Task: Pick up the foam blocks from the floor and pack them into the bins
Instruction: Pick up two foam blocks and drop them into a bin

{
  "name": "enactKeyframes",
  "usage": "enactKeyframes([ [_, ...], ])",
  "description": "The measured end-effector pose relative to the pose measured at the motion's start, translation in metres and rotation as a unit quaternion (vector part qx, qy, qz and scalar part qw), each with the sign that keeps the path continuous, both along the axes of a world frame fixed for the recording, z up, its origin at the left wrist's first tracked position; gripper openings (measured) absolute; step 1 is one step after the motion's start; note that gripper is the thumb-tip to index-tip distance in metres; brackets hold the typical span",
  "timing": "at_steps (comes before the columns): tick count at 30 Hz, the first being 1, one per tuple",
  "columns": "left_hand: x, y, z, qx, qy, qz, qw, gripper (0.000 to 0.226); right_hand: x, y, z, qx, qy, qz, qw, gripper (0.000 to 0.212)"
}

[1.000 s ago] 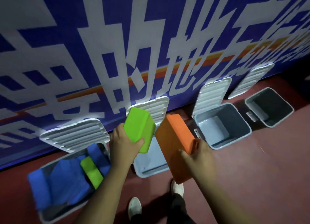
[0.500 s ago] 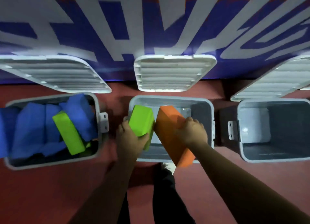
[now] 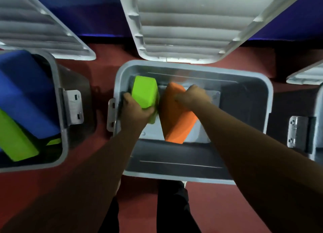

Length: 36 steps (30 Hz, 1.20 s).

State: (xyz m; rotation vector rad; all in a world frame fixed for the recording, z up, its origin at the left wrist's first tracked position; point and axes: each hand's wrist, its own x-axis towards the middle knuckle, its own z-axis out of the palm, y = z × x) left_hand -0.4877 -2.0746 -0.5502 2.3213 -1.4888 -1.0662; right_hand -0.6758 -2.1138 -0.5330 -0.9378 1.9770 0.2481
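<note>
Red floor (image 3: pixel 227 206) fills the lower field and meets a blue wall banner (image 3: pixel 108 11) at the top. The ribbed grey lid (image 3: pixel 192 23) of the middle bin (image 3: pixel 269 96) stands open and leans back against the banner. The bin sits directly below me, with its pale bottom visible between the blocks. The left bin (image 3: pixel 58 86), also with its lid (image 3: pixel 35 26) raised, holds blue foam blocks (image 3: pixel 26 93) and a green foam block (image 3: pixel 15 138) lying tilted on top of them. Only the edge of the right bin (image 3: pixel 319 114) and a corner of its lid (image 3: pixel 307 75) enter at the right margin. My two bare forearms reach down into the middle bin. The orange foam block (image 3: pixel 174 121) stands tilted inside the opening with its lower corner towards the near wall. The smaller lime-green foam block (image 3: pixel 145 93) stands just beside it at the left end of the bin. I cannot tell whether either block rests on the bottom. My right hand (image 3: pixel 192 96) grips the orange block, fingers curled over its upper edge. My left hand (image 3: pixel 134 112) grips the lime-green block from below, thumb across its near face and fingers wrapped round its left side. Metal latches show on the side of the middle bin (image 3: pixel 111 115), the left bin (image 3: pixel 73 107) and the right bin (image 3: pixel 297 133).
</note>
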Motion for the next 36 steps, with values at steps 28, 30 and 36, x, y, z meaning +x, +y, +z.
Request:
enactKeyframes([
  [28,0.014,-0.028,0.1,-0.072,-0.004,-0.152,0.986,0.035,0.008,0.038,0.092,-0.178,-0.095,-0.105,0.974,0.058],
  [30,0.012,-0.047,0.163,-0.088,-0.001,-0.16,0.983,0.032,-0.003,0.03,0.161,-0.206,-0.081,-0.088,0.971,0.057],
  [36,-0.008,-0.097,0.398,-0.131,0.004,-0.176,0.976,0.031,-0.03,0.014,0.389,-0.268,-0.009,-0.051,0.962,0.058],
])
